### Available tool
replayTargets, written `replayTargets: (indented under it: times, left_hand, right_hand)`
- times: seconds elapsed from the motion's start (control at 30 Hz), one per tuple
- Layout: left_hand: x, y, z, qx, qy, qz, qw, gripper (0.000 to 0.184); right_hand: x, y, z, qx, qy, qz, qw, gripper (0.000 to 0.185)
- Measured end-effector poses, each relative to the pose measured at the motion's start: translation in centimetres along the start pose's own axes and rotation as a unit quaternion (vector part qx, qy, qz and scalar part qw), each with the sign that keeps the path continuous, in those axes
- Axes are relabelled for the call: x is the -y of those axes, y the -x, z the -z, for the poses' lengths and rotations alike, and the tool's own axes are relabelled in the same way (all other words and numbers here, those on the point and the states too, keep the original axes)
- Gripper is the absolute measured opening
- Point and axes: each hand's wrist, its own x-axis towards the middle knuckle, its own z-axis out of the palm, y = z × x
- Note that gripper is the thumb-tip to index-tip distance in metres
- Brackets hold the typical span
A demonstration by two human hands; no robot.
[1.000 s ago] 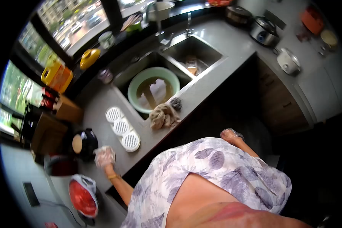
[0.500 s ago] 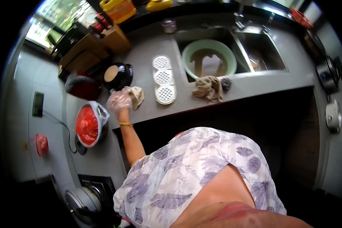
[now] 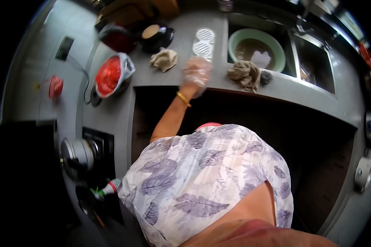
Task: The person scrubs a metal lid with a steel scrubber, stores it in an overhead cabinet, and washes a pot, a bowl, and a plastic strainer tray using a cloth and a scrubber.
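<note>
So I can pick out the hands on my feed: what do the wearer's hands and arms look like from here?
The left hand wears a loose, crinkled, see-through glove. A yellow band circles the wrist, and the forearm is bare. The top is whitish with grey-purple leaf prints. The right hand is out of view.

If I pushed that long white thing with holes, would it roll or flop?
The white holed piece would probably slide, not roll, since it lies flat on the counter. It looks stiff, because its outline seems even and uncrumpled. It may be light, being full of holes, though the gloved left hand hides part of it.
</note>
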Motion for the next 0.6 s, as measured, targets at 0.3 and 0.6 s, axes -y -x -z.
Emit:
replayTargets:
  times: [0.3, 0.6]
  left_hand:
    - [4.3, 5.8, 3.6, 0.133, -0.043, 0.149, 0.979, 0.025]
    - [22.4, 3.6, 5.0, -0.205, 0.454, 0.630, 0.596, 0.026]
  right_hand:
    - [4.7, -4.3, 4.3, -0.107, -0.068, 0.081, 0.989, 0.022]
    - [37.5, -8.3, -0.5, 0.137, -0.265, 0.283, 0.911, 0.028]
